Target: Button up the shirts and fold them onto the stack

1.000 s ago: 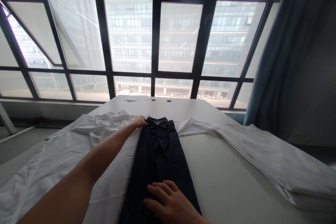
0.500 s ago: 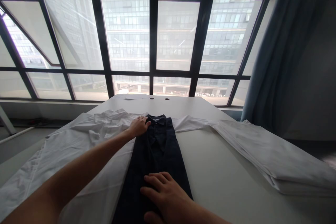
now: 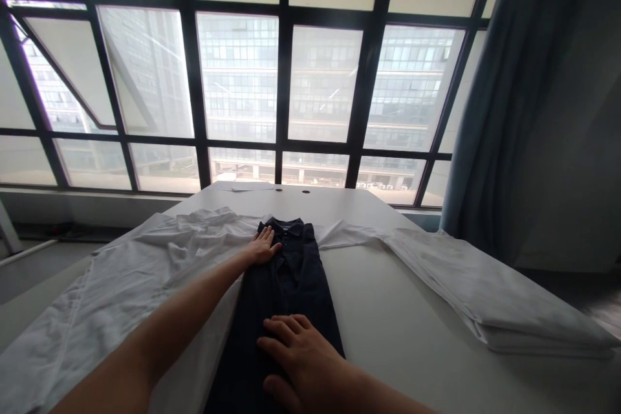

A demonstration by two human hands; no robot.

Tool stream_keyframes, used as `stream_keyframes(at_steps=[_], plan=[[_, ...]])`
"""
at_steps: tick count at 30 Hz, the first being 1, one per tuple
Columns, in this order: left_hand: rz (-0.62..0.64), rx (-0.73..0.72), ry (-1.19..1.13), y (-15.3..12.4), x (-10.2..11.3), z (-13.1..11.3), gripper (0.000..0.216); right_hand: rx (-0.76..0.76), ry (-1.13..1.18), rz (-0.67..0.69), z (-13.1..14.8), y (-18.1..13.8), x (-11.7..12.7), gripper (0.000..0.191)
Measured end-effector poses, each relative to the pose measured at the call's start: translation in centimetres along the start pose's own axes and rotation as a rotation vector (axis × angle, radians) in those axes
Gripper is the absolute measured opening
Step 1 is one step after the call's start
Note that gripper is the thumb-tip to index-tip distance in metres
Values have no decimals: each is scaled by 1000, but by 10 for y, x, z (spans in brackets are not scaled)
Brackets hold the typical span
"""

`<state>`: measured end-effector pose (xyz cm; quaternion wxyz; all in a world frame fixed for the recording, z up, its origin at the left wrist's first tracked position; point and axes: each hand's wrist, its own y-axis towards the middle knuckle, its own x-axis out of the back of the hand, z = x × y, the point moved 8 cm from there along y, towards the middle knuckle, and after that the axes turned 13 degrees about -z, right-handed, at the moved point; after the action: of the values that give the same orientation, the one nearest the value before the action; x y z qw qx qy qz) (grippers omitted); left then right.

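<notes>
A dark navy collared shirt (image 3: 305, 284) lies folded into a long strip on the white table, its collar at the far end. My left hand (image 3: 262, 247) rests flat on the shirt's left shoulder, just beside the collar, with the fingers outstretched. Nearer to me, my right hand (image 3: 303, 356) lies palm down over the lower part of the shirt, fingers a little apart. Neither hand grips anything. The near end of the shirt runs out of view at the bottom.
Rumpled white cloth (image 3: 140, 278) spreads over the left side of the white table (image 3: 388, 310). Folded white cloth (image 3: 504, 291) lies on the right side, with a thin stretch reaching behind the shirt. Beyond the table are large windows and a dark blue curtain (image 3: 495, 129).
My left hand has slid slightly left and now lies flatter on the shirt's shoulder. My right hand has hardly moved. The camera has tilted up slightly.
</notes>
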<state>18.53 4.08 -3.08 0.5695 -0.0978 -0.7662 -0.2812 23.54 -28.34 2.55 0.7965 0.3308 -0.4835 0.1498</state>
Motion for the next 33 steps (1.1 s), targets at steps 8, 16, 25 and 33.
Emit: stream_keyframes(at_steps=[8, 16, 25, 33], plan=[[-56, 43, 9, 28, -2, 10, 71, 73, -61, 13, -16, 4, -18, 57], [-214, -17, -150, -33, 33, -7, 61, 2, -21, -11, 7, 3, 6, 50], [91, -322, -286, -213, 104, -40, 59, -316, -161, -209, -87, -17, 78, 32], [192, -505, -242, -253, 139, -92, 57, -272, -154, -91, -87, -45, 63, 56]])
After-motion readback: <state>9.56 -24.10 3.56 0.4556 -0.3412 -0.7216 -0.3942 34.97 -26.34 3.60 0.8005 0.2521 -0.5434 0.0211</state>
